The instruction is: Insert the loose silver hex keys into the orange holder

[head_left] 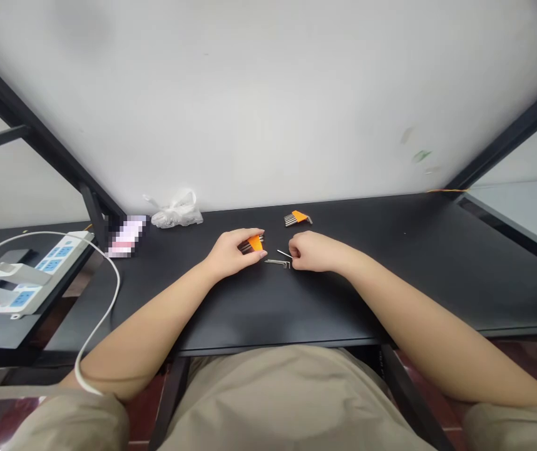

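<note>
My left hand (pixel 235 252) grips an orange hex key holder (pixel 255 243) between thumb and fingers, with dark keys showing in it. Close by on the right, my right hand (pixel 310 252) is closed on a thin silver hex key (pixel 285 254), whose long end points left toward the holder. The rest of that key is hidden in my fingers. Just below, a few loose L-shaped hex keys (pixel 278 262) lie on the black table (pixel 268 313) between my hands. Farther back lies a second orange holder (pixel 299 217) with several silver hex keys in it.
A clear plastic bag (pixel 178 212) sits against the wall at the back left, near a blurred pink-white item (pixel 127 237). At far left is a white power strip (pixel 46 272) with plugs. A white cable (pixel 117 275) loops over my left arm. Black frame posts (pixel 507 134) flank the table.
</note>
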Motion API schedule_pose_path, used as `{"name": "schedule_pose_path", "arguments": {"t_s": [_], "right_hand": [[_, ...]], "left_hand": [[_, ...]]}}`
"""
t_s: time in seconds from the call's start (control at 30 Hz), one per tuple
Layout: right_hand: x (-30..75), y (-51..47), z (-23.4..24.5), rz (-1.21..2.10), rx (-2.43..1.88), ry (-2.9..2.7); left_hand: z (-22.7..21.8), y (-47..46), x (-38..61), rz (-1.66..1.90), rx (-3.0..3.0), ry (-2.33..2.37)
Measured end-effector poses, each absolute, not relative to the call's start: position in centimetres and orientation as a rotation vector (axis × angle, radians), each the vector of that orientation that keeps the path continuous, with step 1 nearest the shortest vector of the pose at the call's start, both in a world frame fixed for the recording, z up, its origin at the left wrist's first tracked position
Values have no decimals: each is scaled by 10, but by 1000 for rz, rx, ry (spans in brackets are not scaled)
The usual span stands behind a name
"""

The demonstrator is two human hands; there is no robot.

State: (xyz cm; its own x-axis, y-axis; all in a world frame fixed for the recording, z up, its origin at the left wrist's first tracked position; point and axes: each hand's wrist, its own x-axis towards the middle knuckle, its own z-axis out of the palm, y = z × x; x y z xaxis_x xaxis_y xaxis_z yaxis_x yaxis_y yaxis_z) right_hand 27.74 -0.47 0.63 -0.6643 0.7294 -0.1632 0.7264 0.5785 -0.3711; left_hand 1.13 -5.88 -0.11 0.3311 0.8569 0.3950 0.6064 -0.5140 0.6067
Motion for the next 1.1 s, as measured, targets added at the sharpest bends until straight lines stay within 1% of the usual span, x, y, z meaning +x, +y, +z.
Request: {"name": "schedule_pose_path", "arguments": {"t_s": [0.13,0.37,0.57,1.1], "right_hand": [[278,-2,3,521,-1259,-2772],[273,-8,9,663,-948,-2597],[270,-14,13,612,-756,-2555],[274,-17,18,657,-685,-2524]], "left_hand": [[0,-59,12,978,2254,1303],[3,-61,12,957,2306,1269],[3,-62,12,954,2313,1252],[2,-61,11,958,2284,1248]]}}
